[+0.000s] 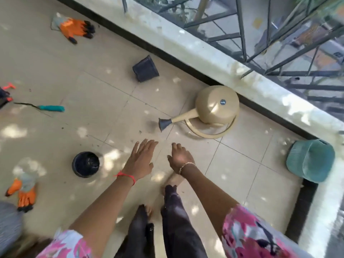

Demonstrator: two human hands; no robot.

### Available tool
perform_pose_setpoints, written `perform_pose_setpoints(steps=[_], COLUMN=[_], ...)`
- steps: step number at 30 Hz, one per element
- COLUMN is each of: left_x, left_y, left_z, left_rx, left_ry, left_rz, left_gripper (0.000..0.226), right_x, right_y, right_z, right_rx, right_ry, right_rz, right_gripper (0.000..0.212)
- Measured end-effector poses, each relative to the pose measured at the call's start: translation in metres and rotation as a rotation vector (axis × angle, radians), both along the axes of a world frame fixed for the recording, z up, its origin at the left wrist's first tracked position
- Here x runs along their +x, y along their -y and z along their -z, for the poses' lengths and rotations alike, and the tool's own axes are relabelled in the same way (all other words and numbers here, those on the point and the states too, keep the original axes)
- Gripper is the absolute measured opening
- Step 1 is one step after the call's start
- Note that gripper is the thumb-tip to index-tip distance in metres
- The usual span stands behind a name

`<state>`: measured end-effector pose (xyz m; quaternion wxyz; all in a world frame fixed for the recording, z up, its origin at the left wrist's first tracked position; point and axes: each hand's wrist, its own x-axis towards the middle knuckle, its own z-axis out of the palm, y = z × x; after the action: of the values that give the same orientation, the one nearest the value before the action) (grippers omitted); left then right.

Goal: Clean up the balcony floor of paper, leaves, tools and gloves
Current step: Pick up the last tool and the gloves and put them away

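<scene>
Spreading straight and apart, the fingers [147, 146] of the left hand [141, 159] hold nothing above the tiled balcony floor [111, 58]; a red thread [126, 176] circles that wrist. Beside it, the right hand [181, 158] hangs with fingers [176, 147] loosely bent, also empty, a thin bracelet [187, 164] at the wrist. Both hands are apart from every object.

Just ahead of them a beige watering can [214, 107] lies on its side by the dark strip under the ledge [204, 58], its dark-tipped spout pointing left. A black pot [86, 164] stands upright left of the left hand; a second black pot [145, 68] lies tipped over farther off, near the ledge.

The near orange glove [25, 192] lies at the lower left of the floor, the far orange glove [74, 28] well apart at the upper left. A hand tool with a teal handle [50, 108] lies flat on the tiles between them, near an orange-and-black item [5, 94] too cropped to identify. A teal basket [312, 161] sits tipped in the right corner. A metal railing [242, 34] tops the ledge.
</scene>
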<state>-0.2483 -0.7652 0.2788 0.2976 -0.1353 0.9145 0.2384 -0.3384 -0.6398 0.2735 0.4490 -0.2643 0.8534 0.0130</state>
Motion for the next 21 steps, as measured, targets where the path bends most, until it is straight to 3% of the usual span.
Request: perform_pose_setpoints(steps=[6,11,13,17,21], left_x=[-0.091,-0.147,-0.168,-0.197,-0.208], left_y=[-0.023,-0.032,-0.041,-0.068,-0.090], left_z=[0.056,0.135,0.171,0.229,0.259], left_rx=[0.146,0.203,0.206,0.191,0.005], left_ry=[-0.028,-0.026,-0.069,-0.091,-0.116], left_rz=[0.140,0.294,0.335,0.478,0.661], left_gripper=[0.057,0.053,0.053,0.063,0.059], right_x=[-0.073,-0.114,-0.132,-0.161,-0.183], right_y=[-0.060,-0.102,-0.117,-0.148,-0.169], right_z=[0.070,0.145,0.176,0.226,0.257], right_rx=[0.214,0.212,0.188,0.274,0.341], right_ry=[0.040,-0.025,-0.154,-0.267,-0.310], right_rz=[0.152,0.297,0.251,0.013,-0.211], right_gripper=[0.044,0.053,0.062,0.057,0.047])
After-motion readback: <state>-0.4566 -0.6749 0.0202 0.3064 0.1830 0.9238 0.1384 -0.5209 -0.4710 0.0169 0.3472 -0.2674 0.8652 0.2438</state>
